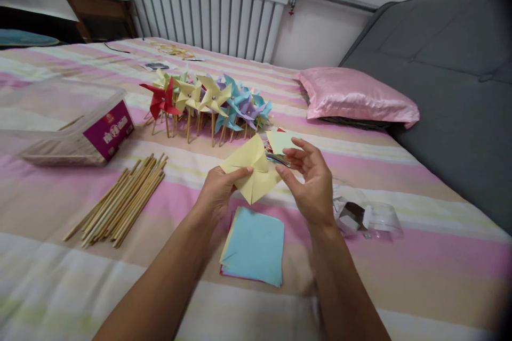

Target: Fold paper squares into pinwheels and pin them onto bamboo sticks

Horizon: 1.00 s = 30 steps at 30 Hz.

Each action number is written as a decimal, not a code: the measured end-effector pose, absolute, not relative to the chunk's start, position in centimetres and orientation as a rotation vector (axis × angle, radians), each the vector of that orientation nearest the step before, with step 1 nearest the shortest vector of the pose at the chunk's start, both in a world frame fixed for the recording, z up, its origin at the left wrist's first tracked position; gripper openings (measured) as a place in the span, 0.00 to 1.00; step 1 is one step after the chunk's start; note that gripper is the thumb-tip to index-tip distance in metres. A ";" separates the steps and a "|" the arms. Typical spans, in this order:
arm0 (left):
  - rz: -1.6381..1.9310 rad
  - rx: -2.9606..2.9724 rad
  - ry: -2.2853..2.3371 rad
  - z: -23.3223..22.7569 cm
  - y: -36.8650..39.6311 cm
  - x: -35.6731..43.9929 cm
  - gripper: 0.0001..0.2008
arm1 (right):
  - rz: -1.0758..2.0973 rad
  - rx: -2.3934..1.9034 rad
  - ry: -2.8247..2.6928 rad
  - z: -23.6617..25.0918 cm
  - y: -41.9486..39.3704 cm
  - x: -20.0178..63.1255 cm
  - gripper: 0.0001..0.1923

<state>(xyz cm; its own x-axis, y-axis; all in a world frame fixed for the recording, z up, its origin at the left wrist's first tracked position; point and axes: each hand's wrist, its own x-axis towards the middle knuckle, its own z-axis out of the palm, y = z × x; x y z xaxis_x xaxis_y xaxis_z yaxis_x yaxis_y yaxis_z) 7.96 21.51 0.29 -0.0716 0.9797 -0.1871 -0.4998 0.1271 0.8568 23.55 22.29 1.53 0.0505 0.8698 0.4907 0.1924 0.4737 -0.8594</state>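
Note:
My left hand (218, 189) pinches a pale yellow square of paper (256, 178), its thumb pressed near the middle. Slits run inward on the sheet, and one flap curls up at the top. At the sheet's right corner is my right hand (310, 181), thumb tip at the paper's edge and fingers spread apart. Below the hands lies a stack of paper squares (256, 245) with light blue on top. Partly behind my right fingers sits another paper pile (280, 141), pale green uppermost.
Finished paper pinwheels (214, 98) on sticks stand in a cluster beyond my hands. Loose wooden sticks (124, 200) lie at left, beside a clear plastic tub (108, 128) holding more sticks. To the right are a small opened box (352, 216) and a pink pillow (356, 93).

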 end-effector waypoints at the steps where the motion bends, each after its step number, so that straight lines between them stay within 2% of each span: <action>1: 1.396 0.622 0.974 0.4 21.6 7.8 0.16 | 0.634 -0.980 -1.459 1.7 22.2 23.7 0.20; 3: 1.431 0.566 0.965 0.5 21.8 7.3 0.16 | 0.622 -0.978 -1.508 2.1 21.9 24.1 0.10; 5: 1.438 0.518 0.950 0.7 22.0 6.9 0.16 | 0.669 -0.975 -1.640 2.3 21.6 24.3 0.06; 11: 1.374 0.454 0.922 0.8 22.0 6.6 0.15 | 0.868 -0.871 -1.986 2.1 21.3 24.0 0.15; 23: 1.354 0.525 0.925 0.7 21.6 7.4 0.13 | 0.794 -0.862 -1.893 1.0 22.0 23.5 0.06; 30: 1.483 0.603 0.921 1.1 21.1 8.2 0.13 | 0.922 -0.897 -1.651 0.9 21.9 22.5 0.06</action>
<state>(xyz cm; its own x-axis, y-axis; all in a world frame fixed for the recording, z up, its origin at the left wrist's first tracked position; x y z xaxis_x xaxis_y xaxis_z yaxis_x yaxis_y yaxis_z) 8.19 21.10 1.06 -0.1375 0.9797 -0.1463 -0.5651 0.0437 0.8238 22.53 21.90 0.93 -0.2234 0.8884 0.4010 0.1250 0.4341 -0.8921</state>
